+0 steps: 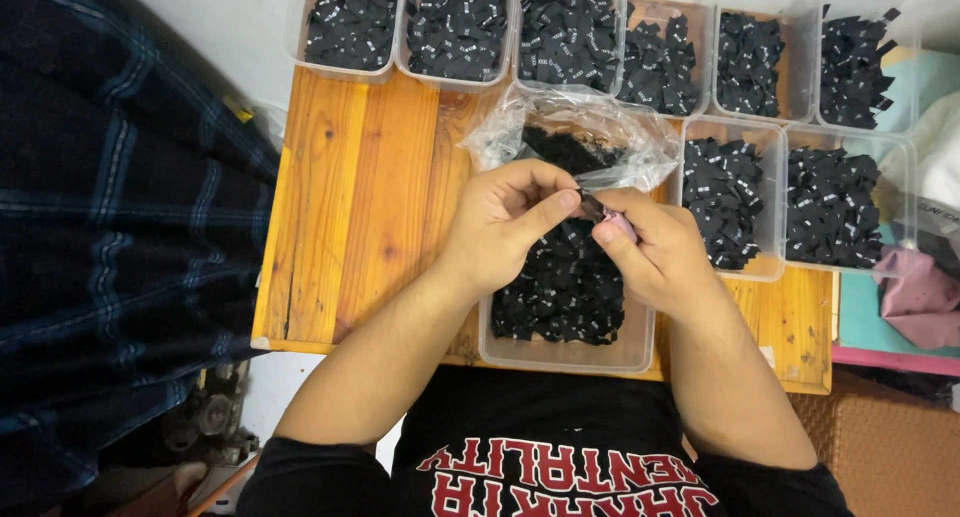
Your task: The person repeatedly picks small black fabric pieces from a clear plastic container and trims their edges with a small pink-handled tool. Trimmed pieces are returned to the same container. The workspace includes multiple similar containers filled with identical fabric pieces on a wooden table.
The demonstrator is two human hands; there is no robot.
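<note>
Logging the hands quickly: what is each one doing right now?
Left hand: closed, pinching a small black label.
Right hand: closed, pinching the same label.

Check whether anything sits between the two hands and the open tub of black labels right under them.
Nothing visible does. The left hand and right hand pinch a small dark piece directly above the clear tub of black labels. The crumpled plastic bag lies behind the hands, not under them.
</note>
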